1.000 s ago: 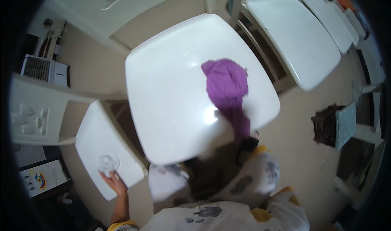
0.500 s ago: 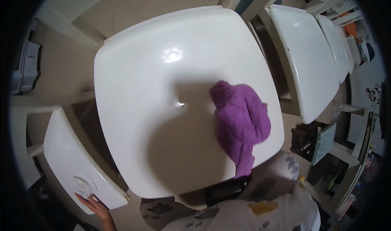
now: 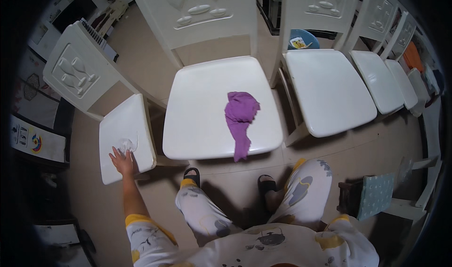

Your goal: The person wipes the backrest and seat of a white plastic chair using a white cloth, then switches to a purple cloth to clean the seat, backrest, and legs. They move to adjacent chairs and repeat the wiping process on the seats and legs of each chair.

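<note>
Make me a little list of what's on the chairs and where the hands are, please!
Left hand: resting on the seat of the small white chair, touching a crumpled clear wrapper
Right hand: not in view
Middle chair: white; a purple cloth lies on it, one end hanging over the front edge
Right chair: white seat
Feet: in dark sandals on the floor

A small crumpled piece of clear plastic wrap [image 3: 125, 145] lies on the white seat of the left chair [image 3: 123, 125], near its front edge; it is wrinkled, glossy, and touches the fingertips of the left hand [image 3: 122, 161].
</note>
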`<state>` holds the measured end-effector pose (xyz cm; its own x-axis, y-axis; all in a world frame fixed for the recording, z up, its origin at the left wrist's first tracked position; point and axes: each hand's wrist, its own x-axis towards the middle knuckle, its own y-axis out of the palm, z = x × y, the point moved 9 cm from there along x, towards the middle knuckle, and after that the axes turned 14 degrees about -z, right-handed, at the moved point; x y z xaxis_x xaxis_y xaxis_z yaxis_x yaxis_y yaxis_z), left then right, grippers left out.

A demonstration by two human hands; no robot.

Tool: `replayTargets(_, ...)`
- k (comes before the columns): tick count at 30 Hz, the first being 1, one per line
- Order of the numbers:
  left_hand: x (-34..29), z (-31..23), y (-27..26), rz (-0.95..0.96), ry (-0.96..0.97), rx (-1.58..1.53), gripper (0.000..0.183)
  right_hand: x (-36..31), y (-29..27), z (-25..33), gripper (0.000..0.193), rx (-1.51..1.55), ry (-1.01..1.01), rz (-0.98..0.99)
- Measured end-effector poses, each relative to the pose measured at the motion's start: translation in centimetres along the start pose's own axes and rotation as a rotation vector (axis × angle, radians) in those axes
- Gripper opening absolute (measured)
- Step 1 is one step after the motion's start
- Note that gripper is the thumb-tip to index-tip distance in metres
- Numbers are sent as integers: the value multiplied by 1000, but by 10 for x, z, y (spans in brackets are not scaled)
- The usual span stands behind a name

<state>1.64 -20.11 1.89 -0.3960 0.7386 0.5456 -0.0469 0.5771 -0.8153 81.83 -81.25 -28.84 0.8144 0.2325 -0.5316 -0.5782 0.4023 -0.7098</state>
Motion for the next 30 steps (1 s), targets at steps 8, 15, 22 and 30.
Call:
replayTargets(8, -97, -233, -48, 40, 297, -781, 48, 58, -94, 162, 34, 149, -557, -536)
replayTargets(15, -244, -419, -113, 380, 701, -735, 45, -117, -29, 539, 24, 521, -1245, 107)
replayTargets(22, -216, -378, -81, 520, 457, -895, 24, -195, 91, 644, 23, -187, -1773, 91)
replayTargets(30, -164, -347, -105, 725, -205, -1434, 24, -193, 33, 652, 16, 265, -1034, 798)
